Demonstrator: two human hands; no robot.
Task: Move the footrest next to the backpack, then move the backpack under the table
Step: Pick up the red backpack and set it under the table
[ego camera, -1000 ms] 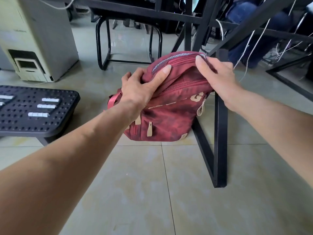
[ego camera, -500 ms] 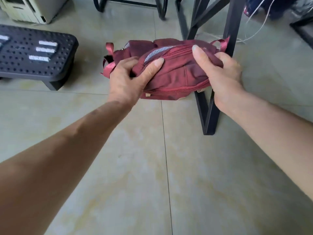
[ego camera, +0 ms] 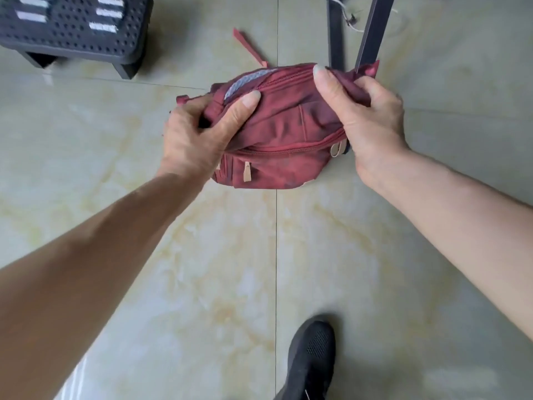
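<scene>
A dark red backpack with tan zipper pulls is seen from above over the tiled floor. My left hand grips its left top edge and my right hand pinches the fabric at its right top edge. One red strap trails out behind it. The black perforated footrest stands on the floor at the upper left, apart from the backpack. Black metal table legs rise just behind the backpack's right end.
Pale marbled floor tiles fill most of the view. A foot in a black shoe stands at the bottom, right of centre. A bit of white string lies by the table legs.
The view has tilted down, so I see the backpack from above. The backpack has come toward me, off the table leg, with both hands keeping their grip. A shoe has come into view.
</scene>
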